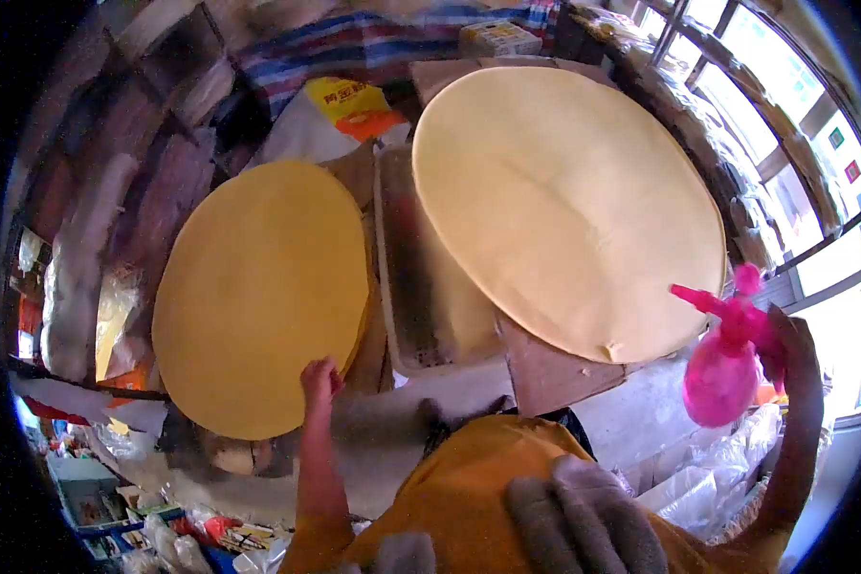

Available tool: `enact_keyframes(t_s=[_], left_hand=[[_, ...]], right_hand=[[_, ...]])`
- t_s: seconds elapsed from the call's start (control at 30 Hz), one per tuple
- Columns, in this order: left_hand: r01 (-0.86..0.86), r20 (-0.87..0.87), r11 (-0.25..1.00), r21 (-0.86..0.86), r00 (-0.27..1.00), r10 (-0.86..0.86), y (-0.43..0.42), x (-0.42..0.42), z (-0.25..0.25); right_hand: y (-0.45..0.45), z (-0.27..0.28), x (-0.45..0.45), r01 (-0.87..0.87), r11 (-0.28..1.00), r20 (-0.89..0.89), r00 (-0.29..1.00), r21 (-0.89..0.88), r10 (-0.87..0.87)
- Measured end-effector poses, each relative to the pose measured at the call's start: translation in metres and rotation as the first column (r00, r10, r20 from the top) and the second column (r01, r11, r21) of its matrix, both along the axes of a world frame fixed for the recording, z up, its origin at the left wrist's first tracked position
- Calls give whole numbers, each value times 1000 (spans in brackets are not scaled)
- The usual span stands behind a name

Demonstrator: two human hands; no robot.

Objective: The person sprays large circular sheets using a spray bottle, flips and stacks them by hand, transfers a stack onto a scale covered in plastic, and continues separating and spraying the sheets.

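A pink spray bottle [720,381] is in my right hand [791,349], its nozzle pointing left toward the right-hand disc. That large, thin, pale yellow round sheet [564,210] has a raised rim and a small torn or folded bit at its lower edge. On the left lies a deeper yellow round stack [258,297], its layered edge showing on the right side. My left hand [321,378] is at the stack's lower right edge with its fingers curled in. Whether it pinches a sheet there is hidden.
Between the two discs sits a shallow rectangular tray [399,359]. Cardboard [555,368] lies under the right disc. A white and yellow printed sack [349,100] is behind. Clear plastic bags [708,478] lie at lower right, and a window with bars [765,86] is at right.
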State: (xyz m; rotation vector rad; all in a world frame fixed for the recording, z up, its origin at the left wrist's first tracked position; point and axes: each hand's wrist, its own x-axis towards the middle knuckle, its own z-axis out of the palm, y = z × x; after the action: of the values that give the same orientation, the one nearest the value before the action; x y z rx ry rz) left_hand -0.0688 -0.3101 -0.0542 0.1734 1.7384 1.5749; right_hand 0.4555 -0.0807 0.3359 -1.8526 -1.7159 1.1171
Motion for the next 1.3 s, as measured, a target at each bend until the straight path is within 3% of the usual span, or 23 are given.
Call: enact_keyframes(t_s=[0.03, 0.1, 0.17, 0.2, 0.23, 0.3, 0.33, 0.37, 0.47, 0.57, 0.6, 0.63, 0.7, 0.83, 0.9, 1.07, 1.2, 1.3], left_hand=[[0, -8, 1000, -9, 1000, 0, 44, 29, 48], [183, -89, 983, -30, 979, -185, 110, 54, 73], [331, -90, 943, 32, 941, -327, 169, 87, 102], [400, -86, 914, 68, 915, -394, 191, 95, 108], [412, -108, 909, 65, 909, -404, 213, 96, 106], [437, -147, 898, 55, 893, -426, 252, 98, 91], [413, -203, 908, 67, 897, -393, 265, 100, 86], [388, -255, 918, 79, 898, -358, 274, 103, 83], [298, -353, 948, 110, 904, -243, 292, 96, 74], [185, -412, 952, 244, 908, -70, 305, 93, 84], [173, -401, 960, 219, 913, -73, 307, 86, 83], [165, -391, 968, 191, 917, -79, 310, 79, 82], [235, -322, 930, 282, 936, -138, 298, 76, 86], [200, -363, 974, 110, 920, -148, 289, 69, 58], [203, -407, 979, -4, 894, -187, 289, 63, 55], [218, -502, 970, -108, 830, -242, 274, 75, 92], [321, -589, 874, -364, 648, -483, 277, 62, 99], [321, -654, 811, -488, 481, -584, 280, 57, 101]], right_hand=[[13, -1, -8, -57, 998, 55, 997, 6, 56], [43, -2, -16, -60, 996, 103, 993, 63, 53], [82, 1, -9, -159, 976, -38, 985, 149, 166], [88, 9, -19, -121, 972, -156, 976, 199, 154], [94, 16, -28, -79, 966, -273, 951, 244, 146], [119, 20, -25, 235, 938, -509, 857, 254, -77], [136, 15, 3, 106, 911, -405, 912, 400, 72], [147, 20, 13, 207, 922, -552, 834, 327, 9], [154, 22, 46, 372, 885, -698, 712, 281, -78], [140, 15, 100, 491, 826, -646, 731, 277, -218], [127, 11, 114, 489, 796, -576, 786, 356, -226], [110, 11, 126, 527, 803, -554, 771, 279, -314], [75, -2, 151, 528, 794, -438, 816, 301, -376], [7, -25, 168, 644, 717, -289, 763, 266, -578], [-23, -28, 166, 669, 716, -110, 741, 201, -662], [-62, -21, 128, 445, 895, 10, 895, 15, -445], [-45, -7, 100, 184, 978, 89, 980, -94, -176], [-16, -2, 73, 31, 996, 38, 999, 87, -35]])
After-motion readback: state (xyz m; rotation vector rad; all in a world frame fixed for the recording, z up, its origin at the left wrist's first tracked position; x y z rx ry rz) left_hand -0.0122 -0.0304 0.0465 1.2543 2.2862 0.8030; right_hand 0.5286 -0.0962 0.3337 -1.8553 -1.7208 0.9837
